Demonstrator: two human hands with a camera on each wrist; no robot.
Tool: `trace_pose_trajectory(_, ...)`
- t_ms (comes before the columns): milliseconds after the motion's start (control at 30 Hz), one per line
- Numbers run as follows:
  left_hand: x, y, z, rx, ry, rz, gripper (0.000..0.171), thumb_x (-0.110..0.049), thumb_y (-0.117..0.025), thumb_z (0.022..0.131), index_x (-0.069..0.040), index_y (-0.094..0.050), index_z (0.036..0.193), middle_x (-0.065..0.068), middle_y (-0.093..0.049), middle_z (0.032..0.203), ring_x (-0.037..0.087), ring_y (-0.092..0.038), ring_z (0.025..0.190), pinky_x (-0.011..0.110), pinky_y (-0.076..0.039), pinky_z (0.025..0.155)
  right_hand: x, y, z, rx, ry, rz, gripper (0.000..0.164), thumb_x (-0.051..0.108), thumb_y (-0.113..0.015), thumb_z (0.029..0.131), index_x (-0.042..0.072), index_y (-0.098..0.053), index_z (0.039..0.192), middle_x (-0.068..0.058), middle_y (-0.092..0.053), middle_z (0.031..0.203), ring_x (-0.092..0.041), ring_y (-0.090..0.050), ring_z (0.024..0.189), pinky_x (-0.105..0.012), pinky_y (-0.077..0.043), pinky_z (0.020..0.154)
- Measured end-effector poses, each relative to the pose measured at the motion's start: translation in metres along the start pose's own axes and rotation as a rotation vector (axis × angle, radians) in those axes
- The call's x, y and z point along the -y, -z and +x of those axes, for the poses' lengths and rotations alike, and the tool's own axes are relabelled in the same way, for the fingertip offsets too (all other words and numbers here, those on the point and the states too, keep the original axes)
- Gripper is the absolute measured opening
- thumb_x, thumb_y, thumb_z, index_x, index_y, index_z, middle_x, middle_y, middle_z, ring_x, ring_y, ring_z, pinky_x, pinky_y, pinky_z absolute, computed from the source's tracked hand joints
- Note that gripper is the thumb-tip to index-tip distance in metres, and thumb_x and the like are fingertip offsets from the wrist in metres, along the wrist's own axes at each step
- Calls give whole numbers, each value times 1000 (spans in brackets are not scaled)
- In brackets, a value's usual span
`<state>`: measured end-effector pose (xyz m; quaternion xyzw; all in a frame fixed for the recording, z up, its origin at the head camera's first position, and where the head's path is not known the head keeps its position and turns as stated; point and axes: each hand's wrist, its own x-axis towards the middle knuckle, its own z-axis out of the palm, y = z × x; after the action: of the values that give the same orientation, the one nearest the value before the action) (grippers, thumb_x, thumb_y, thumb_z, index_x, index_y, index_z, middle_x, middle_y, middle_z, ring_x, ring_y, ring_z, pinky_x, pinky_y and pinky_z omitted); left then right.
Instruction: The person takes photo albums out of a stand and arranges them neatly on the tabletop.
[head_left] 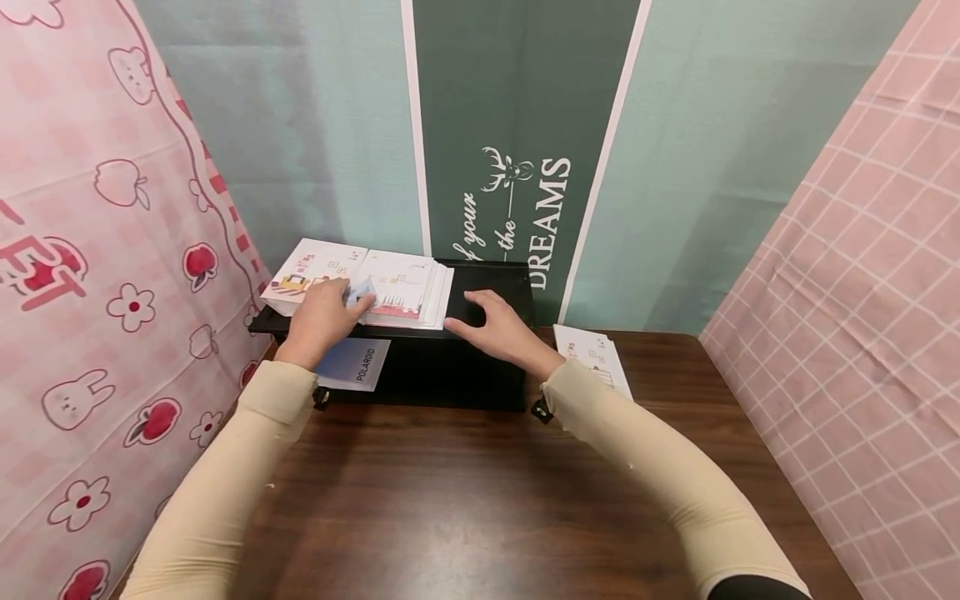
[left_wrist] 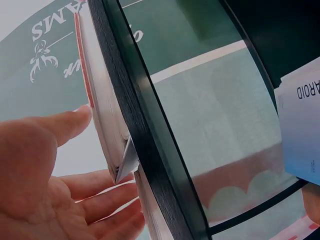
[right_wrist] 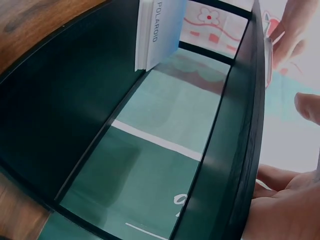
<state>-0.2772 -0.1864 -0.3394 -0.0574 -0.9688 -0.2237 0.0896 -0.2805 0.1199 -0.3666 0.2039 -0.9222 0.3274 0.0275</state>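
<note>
On the black shelf's (head_left: 491,279) top board lie two side-by-side piles of white booklets with cartoon covers, a left pile (head_left: 318,254) and a right pile (head_left: 405,271). My left hand (head_left: 322,317) rests over the seam between them, its thumb extended on the right pile. A light blue patch (head_left: 362,289) shows between thumb and fingers. In the left wrist view, a bent corner (left_wrist: 127,162) sticks out at the seam beside the fingers. My right hand (head_left: 498,333) is spread, its thumb close to the right pile's edge and its palm over the bare board.
Below, at the left of the lower shelf, stands a blue-and-white POLAROID booklet (head_left: 356,365). More white booklets (head_left: 596,358) lie on the brown wooden table (head_left: 450,500), right of the shelf. Cloth hangings surround the table at the back and both sides.
</note>
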Motion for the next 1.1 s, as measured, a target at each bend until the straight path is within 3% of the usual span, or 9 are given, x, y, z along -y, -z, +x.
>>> trace_pose_trajectory(300,-1,-1,-3,-21,65,50,63,-47,-62,107,10,-62,134,34,-62,129,48,-61,115,65,-52,92,5,-3,5,14,-14,-27,80,55,-70,102,0,-51,157,-18,-48,161,-31,-42,152,-47,-36,126)
trace_pose_trajectory(767,-13,-8,-2,-20,85,12,70,-48,-65,106,11,-58,143,35,-60,137,49,-60,121,63,-52,98,11,-8,8,30,-8,-42,74,53,-71,101,-4,-61,148,-19,-54,151,-33,-49,143,-47,-40,123)
trace_pose_trajectory(1100,-19,-15,0,-27,78,-2,70,-47,-66,105,11,-58,143,35,-59,138,47,-58,121,63,-51,99,8,-6,11,43,10,-84,62,40,-77,101,-6,-67,141,-19,-60,145,-32,-54,136,-45,-43,120)
